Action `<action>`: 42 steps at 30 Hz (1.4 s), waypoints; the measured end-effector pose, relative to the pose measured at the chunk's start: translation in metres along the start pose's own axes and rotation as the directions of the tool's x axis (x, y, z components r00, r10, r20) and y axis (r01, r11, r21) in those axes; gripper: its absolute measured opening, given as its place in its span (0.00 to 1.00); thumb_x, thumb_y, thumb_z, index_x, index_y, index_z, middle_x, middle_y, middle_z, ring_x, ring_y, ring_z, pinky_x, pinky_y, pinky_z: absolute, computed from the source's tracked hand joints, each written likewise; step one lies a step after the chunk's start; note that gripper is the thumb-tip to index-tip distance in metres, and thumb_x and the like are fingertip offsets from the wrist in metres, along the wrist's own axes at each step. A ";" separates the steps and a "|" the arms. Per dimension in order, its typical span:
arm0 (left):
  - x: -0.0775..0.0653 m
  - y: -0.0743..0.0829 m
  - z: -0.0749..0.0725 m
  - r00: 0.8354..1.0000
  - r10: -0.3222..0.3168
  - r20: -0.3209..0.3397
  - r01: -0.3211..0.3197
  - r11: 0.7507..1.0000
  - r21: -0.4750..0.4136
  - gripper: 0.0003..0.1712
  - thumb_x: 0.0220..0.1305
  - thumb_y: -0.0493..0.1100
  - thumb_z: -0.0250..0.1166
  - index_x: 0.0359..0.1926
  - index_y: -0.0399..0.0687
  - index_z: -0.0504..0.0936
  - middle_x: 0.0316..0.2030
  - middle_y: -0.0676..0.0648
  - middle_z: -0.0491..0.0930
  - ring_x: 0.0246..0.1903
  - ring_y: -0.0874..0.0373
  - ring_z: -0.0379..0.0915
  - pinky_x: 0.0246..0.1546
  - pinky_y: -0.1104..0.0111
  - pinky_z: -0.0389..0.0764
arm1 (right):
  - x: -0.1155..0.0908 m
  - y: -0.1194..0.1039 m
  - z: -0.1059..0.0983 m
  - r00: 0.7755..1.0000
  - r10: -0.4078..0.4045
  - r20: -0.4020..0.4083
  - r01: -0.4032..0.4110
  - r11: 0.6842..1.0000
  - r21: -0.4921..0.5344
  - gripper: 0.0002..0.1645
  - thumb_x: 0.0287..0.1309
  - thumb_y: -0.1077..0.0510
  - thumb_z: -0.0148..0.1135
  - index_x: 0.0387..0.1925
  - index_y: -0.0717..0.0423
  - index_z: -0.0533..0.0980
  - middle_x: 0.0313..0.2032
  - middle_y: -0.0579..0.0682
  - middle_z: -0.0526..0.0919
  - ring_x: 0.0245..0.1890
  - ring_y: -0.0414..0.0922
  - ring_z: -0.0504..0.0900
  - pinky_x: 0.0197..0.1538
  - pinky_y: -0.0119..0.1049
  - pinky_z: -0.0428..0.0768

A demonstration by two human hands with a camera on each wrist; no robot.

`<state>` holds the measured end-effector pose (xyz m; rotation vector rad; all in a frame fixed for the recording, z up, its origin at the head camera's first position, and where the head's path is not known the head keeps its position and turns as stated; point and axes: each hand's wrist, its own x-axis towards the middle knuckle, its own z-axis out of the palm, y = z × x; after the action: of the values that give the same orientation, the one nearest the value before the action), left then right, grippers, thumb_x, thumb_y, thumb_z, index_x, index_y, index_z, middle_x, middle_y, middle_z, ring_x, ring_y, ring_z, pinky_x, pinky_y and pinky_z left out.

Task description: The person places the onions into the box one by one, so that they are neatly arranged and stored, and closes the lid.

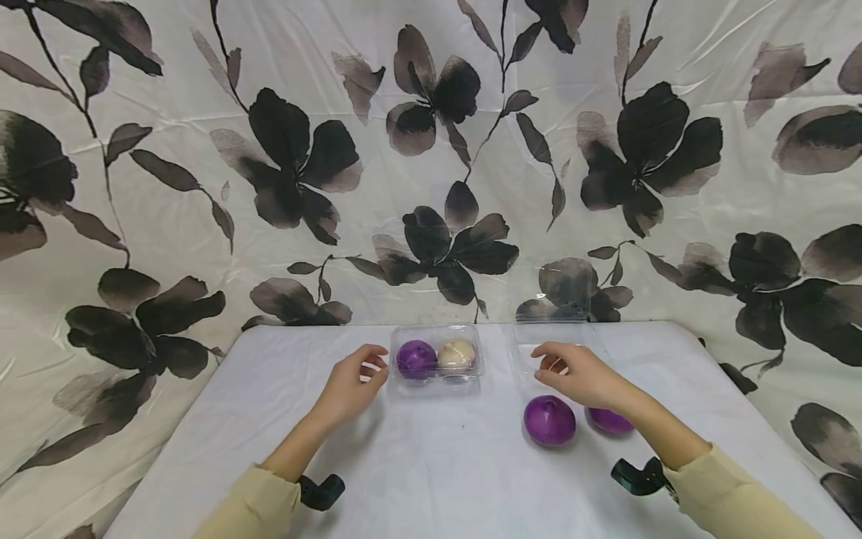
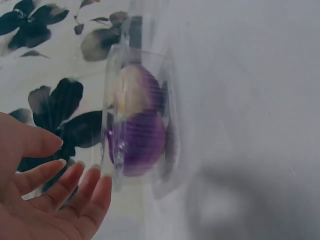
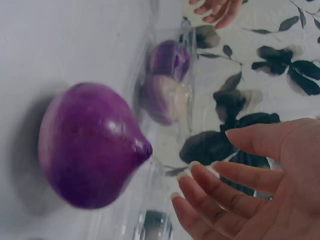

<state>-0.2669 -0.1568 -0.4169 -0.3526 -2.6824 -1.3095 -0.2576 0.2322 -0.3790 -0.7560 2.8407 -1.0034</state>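
Two red onions, one showing its purple side (image 1: pixel 417 359) and the other a pale end (image 1: pixel 457 355), sit side by side inside a closed clear plastic box (image 1: pixel 438 388). Just left of that box hovers my left hand (image 1: pixel 352 383), its fingers loosely bent and holding nothing. My right hand (image 1: pixel 582 373) is above a second clear box (image 1: pixel 524 350), whose lid (image 1: pixel 562 288) stands raised at the back. Nothing is between its relaxed fingers. Nearer to me lies a loose red onion (image 1: pixel 550 421), and another onion (image 1: pixel 609 421) is partly covered by the right forearm.
A white cloth covers the table (image 1: pixel 444 471). Behind it hangs a pale curtain (image 1: pixel 377 180) with dark flowers. Both wrists wear dark camera mounts (image 1: pixel 322 492) close above the cloth.
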 end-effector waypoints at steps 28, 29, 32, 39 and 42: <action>0.031 0.070 0.078 0.977 0.151 0.153 -0.125 0.978 -0.166 0.39 0.60 0.38 0.75 0.70 0.41 0.69 0.59 0.35 0.73 0.54 0.42 0.75 0.48 0.59 0.88 | -0.068 0.077 -0.035 0.986 0.095 -0.139 -0.101 0.994 -0.035 0.35 0.61 0.53 0.73 0.64 0.66 0.71 0.57 0.65 0.79 0.55 0.65 0.77 0.53 0.58 0.84; 0.033 0.071 0.082 0.977 0.144 0.158 -0.118 0.979 -0.165 0.40 0.60 0.39 0.75 0.70 0.41 0.68 0.59 0.35 0.73 0.54 0.43 0.75 0.48 0.59 0.88 | -0.069 0.080 -0.034 0.986 0.094 -0.140 -0.100 0.995 -0.032 0.36 0.61 0.53 0.73 0.64 0.67 0.70 0.58 0.66 0.78 0.55 0.65 0.77 0.53 0.58 0.83; 0.039 0.075 0.093 0.979 0.122 0.165 -0.098 0.985 -0.141 0.41 0.60 0.42 0.75 0.71 0.43 0.68 0.59 0.38 0.74 0.53 0.46 0.76 0.48 0.61 0.87 | -0.073 0.085 -0.031 0.987 0.096 -0.129 -0.098 0.995 -0.010 0.40 0.59 0.53 0.74 0.65 0.68 0.69 0.60 0.67 0.75 0.56 0.67 0.76 0.53 0.59 0.83; 0.057 0.087 0.115 0.982 0.038 0.184 -0.013 0.991 -0.137 0.41 0.61 0.47 0.74 0.72 0.44 0.67 0.60 0.41 0.76 0.56 0.47 0.78 0.56 0.54 0.83 | -0.078 0.098 -0.022 0.984 0.153 -0.095 -0.151 0.988 0.028 0.47 0.55 0.48 0.78 0.68 0.66 0.66 0.64 0.66 0.71 0.59 0.67 0.73 0.51 0.47 0.85; 0.065 0.092 0.121 0.980 -0.021 0.199 0.049 0.989 -0.138 0.41 0.62 0.49 0.73 0.72 0.45 0.67 0.62 0.43 0.76 0.58 0.47 0.78 0.61 0.51 0.78 | -0.079 0.101 -0.018 0.985 0.141 -0.098 -0.137 0.990 0.042 0.48 0.53 0.50 0.79 0.67 0.67 0.66 0.63 0.67 0.71 0.57 0.65 0.75 0.47 0.37 0.85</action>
<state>-0.3075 0.0034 -0.4072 -0.4780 -2.7712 -1.5593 -0.2356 0.3467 -0.4350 -0.5096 2.9023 -1.0973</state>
